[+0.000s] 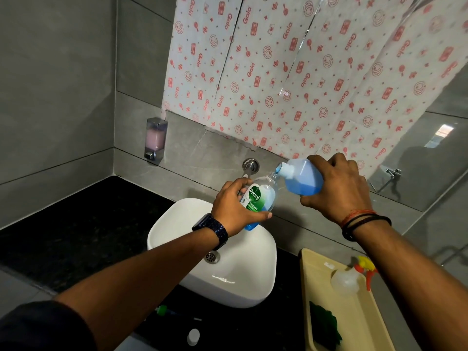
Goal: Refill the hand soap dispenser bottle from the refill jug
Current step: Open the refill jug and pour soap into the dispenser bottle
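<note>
bathroom — white basin (253,287) | wall tap (249,168) | wall soap dispenser (155,140) | grey tiles (58,97)

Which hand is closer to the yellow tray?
The right hand. It holds the refill jug up by the wall, above the yellow tray's side of the counter. The left hand holds the soap bottle over the sink, farther away.

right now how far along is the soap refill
Done: the bottle is open, with blue soap in its base. In hand: left hand tilts it over the sink while right hand pours from the jug. Left: fill the clear upper part, then cap it.
</note>
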Demonstrator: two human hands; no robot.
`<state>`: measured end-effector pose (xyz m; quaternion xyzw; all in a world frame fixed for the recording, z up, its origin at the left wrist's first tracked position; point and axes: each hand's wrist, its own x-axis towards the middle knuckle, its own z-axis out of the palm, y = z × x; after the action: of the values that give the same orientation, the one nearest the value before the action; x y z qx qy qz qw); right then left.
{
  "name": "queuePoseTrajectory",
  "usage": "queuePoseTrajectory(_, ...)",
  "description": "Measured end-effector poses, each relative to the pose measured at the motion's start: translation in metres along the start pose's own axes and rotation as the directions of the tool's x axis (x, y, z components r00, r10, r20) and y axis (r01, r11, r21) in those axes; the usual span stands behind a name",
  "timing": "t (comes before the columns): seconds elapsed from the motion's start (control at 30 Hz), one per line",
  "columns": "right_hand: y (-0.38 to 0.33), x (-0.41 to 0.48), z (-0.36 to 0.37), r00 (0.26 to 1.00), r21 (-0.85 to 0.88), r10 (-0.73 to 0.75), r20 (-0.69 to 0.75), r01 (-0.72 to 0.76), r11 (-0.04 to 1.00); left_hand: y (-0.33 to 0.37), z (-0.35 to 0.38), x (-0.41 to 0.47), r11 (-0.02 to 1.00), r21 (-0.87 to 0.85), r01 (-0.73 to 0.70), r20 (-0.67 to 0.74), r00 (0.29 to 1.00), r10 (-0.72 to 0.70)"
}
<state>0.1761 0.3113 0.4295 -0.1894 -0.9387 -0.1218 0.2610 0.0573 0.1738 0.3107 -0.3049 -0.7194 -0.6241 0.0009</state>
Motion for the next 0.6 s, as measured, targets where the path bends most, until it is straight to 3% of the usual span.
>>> queuePoseTrajectory(0.6, 0.0003, -0.0017, -0.0036, 1.000, -0.011, 0.001, -0.003, -0.001, 1.000, 0.0040, -0.0011, -0.0020, 1.000, 0.006, -0.017, -0.011, 1.000, 0.017)
